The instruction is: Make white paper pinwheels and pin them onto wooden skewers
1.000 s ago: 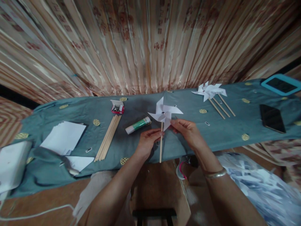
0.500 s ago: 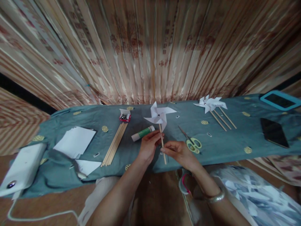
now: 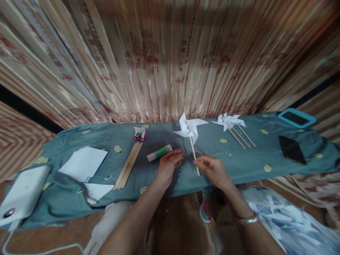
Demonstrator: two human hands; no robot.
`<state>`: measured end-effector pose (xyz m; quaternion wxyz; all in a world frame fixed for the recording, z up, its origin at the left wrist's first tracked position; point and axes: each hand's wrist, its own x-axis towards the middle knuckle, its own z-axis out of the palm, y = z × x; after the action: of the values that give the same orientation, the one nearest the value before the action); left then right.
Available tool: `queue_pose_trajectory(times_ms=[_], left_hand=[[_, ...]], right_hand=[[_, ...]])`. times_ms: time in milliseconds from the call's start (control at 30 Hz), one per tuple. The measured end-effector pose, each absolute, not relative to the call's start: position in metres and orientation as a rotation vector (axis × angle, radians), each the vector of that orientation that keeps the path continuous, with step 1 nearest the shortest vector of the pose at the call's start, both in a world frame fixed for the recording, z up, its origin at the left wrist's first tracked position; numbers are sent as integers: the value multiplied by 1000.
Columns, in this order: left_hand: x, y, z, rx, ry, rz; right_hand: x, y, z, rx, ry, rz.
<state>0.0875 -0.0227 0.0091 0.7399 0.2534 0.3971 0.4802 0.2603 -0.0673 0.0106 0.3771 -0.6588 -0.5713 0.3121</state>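
A white paper pinwheel (image 3: 189,129) on a wooden stick is pinched in my right hand (image 3: 211,170), which grips the lower half of the stick. The pinwheel stands nearly upright, its head pointing away from me. My left hand (image 3: 170,165) is beside it to the left, apart from the stick, fingers stretched out and holding nothing. Just beyond the left hand lies a green and white glue stick (image 3: 159,153). A scissors blade (image 3: 201,150) shows past my right hand, which covers the handles.
Wooden sticks (image 3: 129,165) lie left of the glue, below a small red box of pins (image 3: 139,135). White paper squares (image 3: 83,163) and a white device (image 3: 26,193) are farther left. Several finished pinwheels (image 3: 228,122), a black phone (image 3: 292,150) and a blue-framed tablet (image 3: 297,118) lie right.
My left hand has let go of the pinwheel stick. My right hand has carried the pinwheel a little to the right, now covering the scissors handles. The view has shifted slightly.
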Motion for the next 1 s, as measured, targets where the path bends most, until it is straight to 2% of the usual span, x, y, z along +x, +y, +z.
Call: queue_pose_trajectory(times_ms=[267,533,833,1000], left_hand=[[93,-29,3,745,919,987],[93,-30,0,764,930,979],[94,-30,-4,763,938,976],[94,-30,-4,756,952,969]], right_hand=[[339,-42,38,-2268,-1732,307],[411,0,23,-2583,-1633,129],[448,26,-1,-2618,-1479,72],[460,30,-11,-2349,-1430,73]])
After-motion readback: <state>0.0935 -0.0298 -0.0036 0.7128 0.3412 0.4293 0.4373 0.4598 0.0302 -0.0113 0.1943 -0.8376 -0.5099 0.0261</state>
